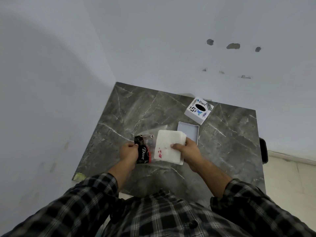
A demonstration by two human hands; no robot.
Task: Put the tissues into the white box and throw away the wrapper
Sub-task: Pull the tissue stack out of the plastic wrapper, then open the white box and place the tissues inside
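The two hands work against each other over the grey marbled bench (222, 151): the left hand (129, 152) has its grip closed on the dark printed end of the wrapper (142, 152), while the right hand (187, 149) has its grip clamped on the stack of tissues (168, 144), thumb on top and fingers below, so that the stack can slide out of the clear plastic as the hands part. The tissues look mostly free, though a clear part of the wrapper with red marks seems to lie over their near left corner. Just beyond the stack, partly hidden by it, the shallow white tray (189, 131) lies open side up, probably the box's base, placed near so the tissues have a short way to go. The white box (199, 111), with stickers and a dark oval opening on top, stands farther back, apart, ready to cover them
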